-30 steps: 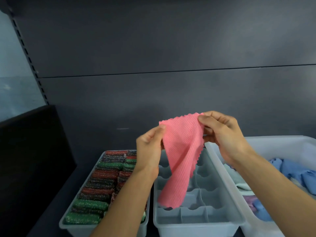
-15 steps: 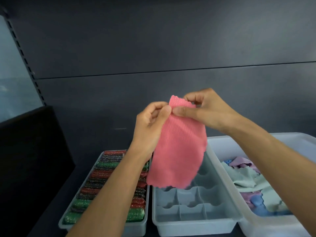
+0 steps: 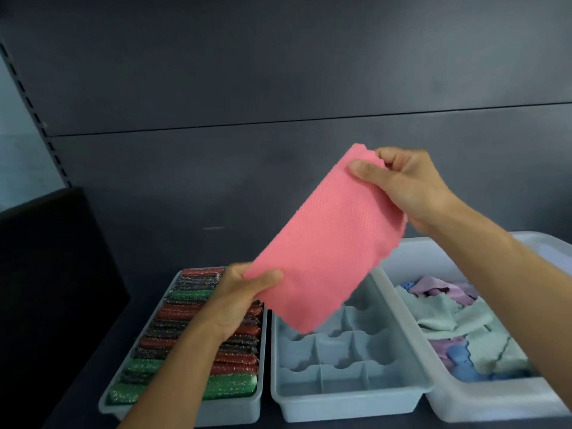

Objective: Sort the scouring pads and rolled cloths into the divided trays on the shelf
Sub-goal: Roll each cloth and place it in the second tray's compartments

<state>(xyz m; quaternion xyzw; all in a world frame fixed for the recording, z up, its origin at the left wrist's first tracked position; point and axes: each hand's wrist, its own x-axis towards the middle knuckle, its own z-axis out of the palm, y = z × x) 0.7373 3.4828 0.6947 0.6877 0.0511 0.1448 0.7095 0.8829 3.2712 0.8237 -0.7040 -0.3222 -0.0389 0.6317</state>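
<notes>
**Pink cloth held taut above the empty tray**

The pink cloth (image 3: 325,239) hangs in the air as a flat strip, its long axis running from 1 o'clock down to 7 o'clock. The right hand (image 3: 405,187) pinches the top end between thumb and curled fingers. The left hand (image 3: 238,294) pinches the lower corner — it is the hand nearer the trays. The empty divided tray (image 3: 349,408) lies at 6 o'clock below the cloth, the scouring pads (image 3: 185,320) at 8 o'clock, and the bin of loose cloths (image 3: 495,411) at 4 o'clock. No brand or writing is readable.

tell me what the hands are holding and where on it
A pink cloth: the right hand pinches its upper end, the left hand grips its lower corner.
</notes>
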